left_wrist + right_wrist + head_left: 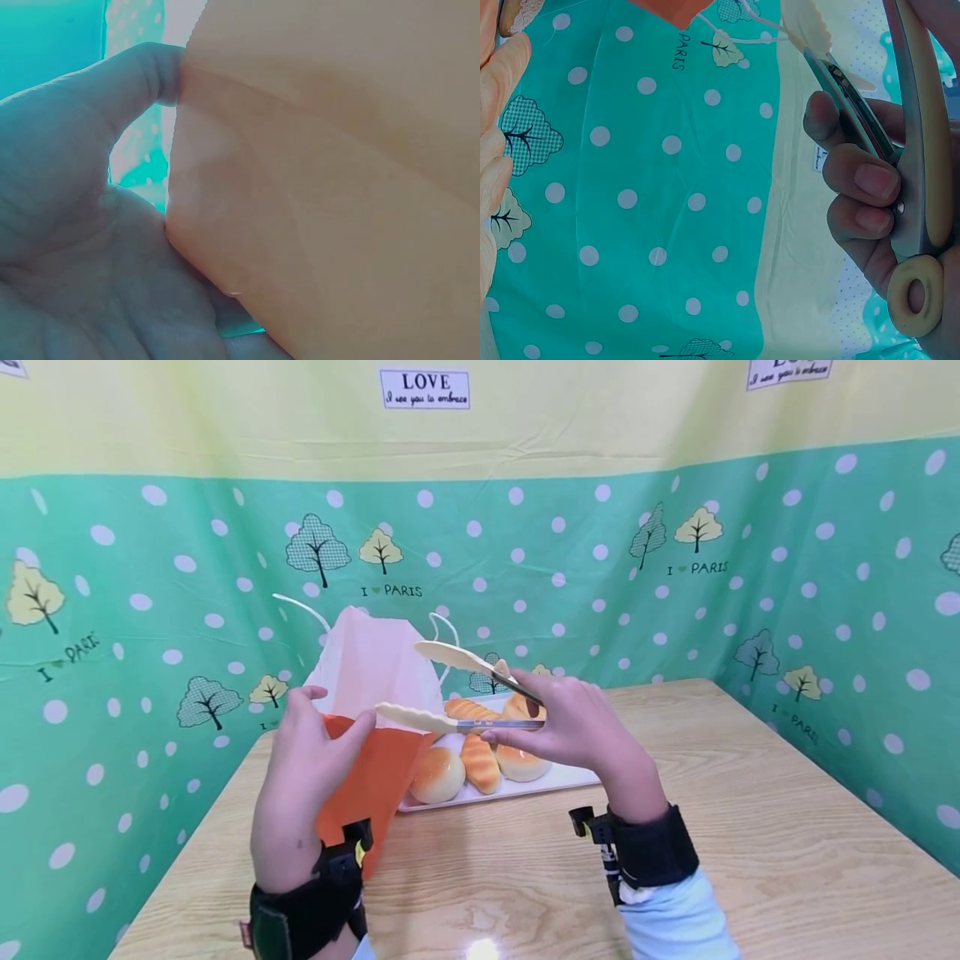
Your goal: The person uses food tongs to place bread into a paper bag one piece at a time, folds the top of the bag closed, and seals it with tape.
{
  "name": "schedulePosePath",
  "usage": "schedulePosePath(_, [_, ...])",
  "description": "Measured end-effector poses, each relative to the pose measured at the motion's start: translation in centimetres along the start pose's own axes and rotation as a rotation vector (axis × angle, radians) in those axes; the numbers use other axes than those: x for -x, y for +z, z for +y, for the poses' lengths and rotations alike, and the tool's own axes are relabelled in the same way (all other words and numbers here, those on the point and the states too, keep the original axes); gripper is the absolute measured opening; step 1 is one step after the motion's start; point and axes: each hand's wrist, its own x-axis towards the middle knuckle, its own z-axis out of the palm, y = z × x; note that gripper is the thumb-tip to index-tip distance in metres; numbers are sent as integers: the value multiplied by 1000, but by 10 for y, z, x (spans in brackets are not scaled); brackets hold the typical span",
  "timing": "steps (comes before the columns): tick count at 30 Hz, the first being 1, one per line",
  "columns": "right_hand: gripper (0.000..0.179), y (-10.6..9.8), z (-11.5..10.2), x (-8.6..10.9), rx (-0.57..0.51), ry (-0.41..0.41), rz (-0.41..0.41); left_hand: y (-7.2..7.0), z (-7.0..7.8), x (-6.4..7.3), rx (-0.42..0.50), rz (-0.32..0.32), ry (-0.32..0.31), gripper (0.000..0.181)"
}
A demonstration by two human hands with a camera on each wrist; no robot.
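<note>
My left hand (pixel 300 777) grips the side of an orange paper bag (pixel 378 768) with a pale inside and white cord handles. In the left wrist view, the thumb lies at the bag's edge and the other fingers go behind the paper (pixel 322 210). My right hand (pixel 581 722) holds food tongs (pixel 498 724) with metal arms and cream scalloped tips. Their arms are spread, with nothing between the tips, which overlap the bag's open mouth. A cream ring (pixel 917 296) shows at the tongs' handle end in the right wrist view.
Behind the bag, a white tray (pixel 573 777) holds several breads, among them a round bun (pixel 437 775) and a ridged roll (pixel 480 764). All stand on a wooden table (pixel 750 827). A green dotted curtain (pixel 517 552) hangs around the back and sides.
</note>
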Motion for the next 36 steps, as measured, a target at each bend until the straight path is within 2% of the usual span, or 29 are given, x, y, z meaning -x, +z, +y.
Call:
schedulePosePath(6, [67,-4,2,1,-19,-12,11,0,-1,-1,11,-10,-24,76])
schedulePosePath(13, [70,-14,13,4,-18,12,45,-6,-5,-1,1,-11,-34,80])
schedulePosePath(18, [80,-26,24,9,-44,79,46,-6,-7,-2,-9,-8,-14,81])
schedulePosePath(23, [57,-43,43,21,-142,165,83,-7,-7,-2,-8,-7,-10,80])
schedulePosePath(27, [53,-56,59,34,-144,297,98,-10,-8,-2,-14,-7,7,80])
schedulePosePath(31, [68,-63,73,44,-90,425,24,-11,-9,-2,-23,12,30,78])
schedulePosePath(34, [82,-65,80,49,-47,486,-108,-12,-10,-1,-38,41,27,77])
schedulePosePath(36, [89,-64,83,51,-20,494,-203,-12,-10,0,-44,57,13,76])
